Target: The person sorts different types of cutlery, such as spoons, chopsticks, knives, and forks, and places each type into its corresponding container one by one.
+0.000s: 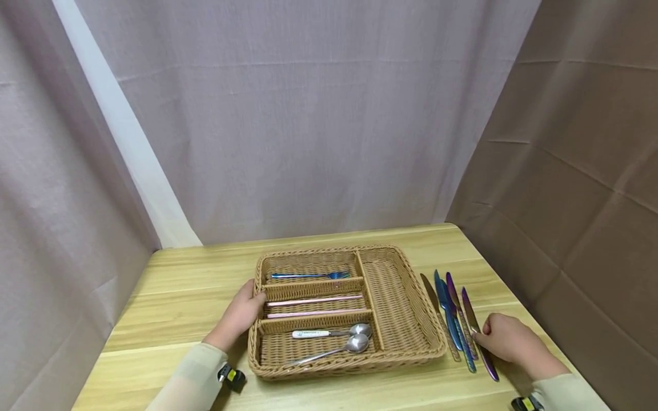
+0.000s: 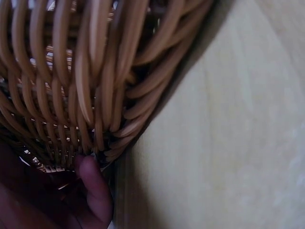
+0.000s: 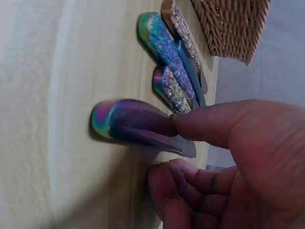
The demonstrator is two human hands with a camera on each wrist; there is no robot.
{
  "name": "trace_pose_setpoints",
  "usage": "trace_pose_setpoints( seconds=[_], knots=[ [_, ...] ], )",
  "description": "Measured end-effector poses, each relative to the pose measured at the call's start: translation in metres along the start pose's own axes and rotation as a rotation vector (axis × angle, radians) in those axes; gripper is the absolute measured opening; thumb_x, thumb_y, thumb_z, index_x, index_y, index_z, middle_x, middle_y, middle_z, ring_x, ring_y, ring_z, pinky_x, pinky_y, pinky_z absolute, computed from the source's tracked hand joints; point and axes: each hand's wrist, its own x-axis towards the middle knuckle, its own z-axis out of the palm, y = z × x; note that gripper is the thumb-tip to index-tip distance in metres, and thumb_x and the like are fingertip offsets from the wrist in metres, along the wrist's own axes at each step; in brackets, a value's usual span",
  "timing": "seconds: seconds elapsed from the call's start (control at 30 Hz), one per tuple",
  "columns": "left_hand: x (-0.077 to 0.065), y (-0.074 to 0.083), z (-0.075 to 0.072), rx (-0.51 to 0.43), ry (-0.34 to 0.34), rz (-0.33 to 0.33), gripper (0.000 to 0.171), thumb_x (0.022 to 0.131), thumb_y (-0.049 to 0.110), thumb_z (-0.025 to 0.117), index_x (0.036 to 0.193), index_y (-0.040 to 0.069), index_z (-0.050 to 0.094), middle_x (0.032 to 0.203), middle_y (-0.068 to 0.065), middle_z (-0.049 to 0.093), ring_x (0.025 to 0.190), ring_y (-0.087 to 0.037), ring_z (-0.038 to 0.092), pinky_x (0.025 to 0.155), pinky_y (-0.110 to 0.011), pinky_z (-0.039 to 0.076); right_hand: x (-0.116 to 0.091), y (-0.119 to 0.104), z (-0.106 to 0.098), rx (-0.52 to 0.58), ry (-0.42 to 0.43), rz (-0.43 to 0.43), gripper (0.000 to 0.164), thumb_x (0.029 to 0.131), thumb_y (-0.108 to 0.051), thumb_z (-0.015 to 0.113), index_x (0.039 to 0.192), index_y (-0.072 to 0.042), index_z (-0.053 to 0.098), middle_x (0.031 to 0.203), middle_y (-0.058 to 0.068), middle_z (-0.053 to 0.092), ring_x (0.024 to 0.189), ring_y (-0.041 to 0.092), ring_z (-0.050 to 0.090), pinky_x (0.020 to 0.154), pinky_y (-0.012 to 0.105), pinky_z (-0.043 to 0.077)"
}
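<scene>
At the left end of a woven basket (image 1: 406, 361), my left hand (image 1: 241, 314) grips the wall, its thumb over the rim. In the left wrist view a fingertip (image 2: 94, 179) shows against the weave. To the basket's right, my right hand (image 1: 509, 339) is at a purple knife (image 1: 489, 364) lying on the table. The thumb (image 3: 205, 125) touches the knife's handle, while the other fingers are bent beside it with a gap between. Next to this knife lie a second purple knife (image 1: 454, 297), blue knives (image 1: 452, 325) and a brownish knife (image 1: 432, 294).
The basket's left compartments hold a blue fork (image 1: 308, 275), pink chopsticks (image 1: 316, 301) and two spoons (image 1: 357, 343), one with a white handle. Its long right compartment (image 1: 393, 302) shows bare weave. Curtains (image 1: 319, 142) stand behind the wooden table (image 1: 169, 297).
</scene>
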Motion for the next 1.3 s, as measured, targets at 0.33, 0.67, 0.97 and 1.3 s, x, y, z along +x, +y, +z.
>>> trace_pose_setpoints(
  seconds=[0.33,0.67,0.97,1.3],
  knots=[
    [0.002,-0.002,-0.001,-0.006,0.002,0.008,0.042,0.098,0.017,0.049,0.135,-0.003,0.046,0.127,-0.024,0.059,0.119,-0.034,0.051,0.109,-0.059,0.036,-0.006,-0.007,0.002,-0.012,0.028,0.014,0.032,0.081,-0.029,0.063,0.056,-0.018,0.047,0.052,-0.005,0.04,0.048,0.014,0.037,0.045,0.032,0.031],
    [0.002,-0.003,0.0,0.012,0.014,0.024,0.043,0.098,0.015,0.049,0.136,-0.005,0.045,0.129,-0.026,0.058,0.121,-0.036,0.05,0.109,-0.06,0.035,0.0,-0.007,0.004,0.027,-0.001,0.058,0.039,0.081,-0.033,0.064,0.05,-0.02,0.043,0.048,-0.007,0.034,0.045,0.013,0.032,0.043,0.031,0.03],
    [0.001,0.0,-0.001,0.009,0.019,0.017,0.042,0.097,0.016,0.049,0.134,-0.004,0.046,0.125,-0.024,0.06,0.117,-0.034,0.052,0.108,-0.059,0.038,0.004,0.003,-0.004,0.004,0.073,0.017,0.039,0.079,-0.031,0.063,0.048,-0.021,0.041,0.046,-0.009,0.033,0.044,0.012,0.032,0.043,0.03,0.029],
    [-0.001,0.001,-0.001,-0.002,0.015,-0.002,0.042,0.097,0.016,0.05,0.135,-0.003,0.046,0.126,-0.024,0.059,0.118,-0.035,0.052,0.108,-0.059,0.037,0.012,-0.013,-0.029,0.026,0.106,-0.014,0.045,0.084,-0.035,0.064,0.052,-0.022,0.035,0.05,-0.008,0.029,0.048,0.012,0.024,0.045,0.03,0.027]
  ],
)
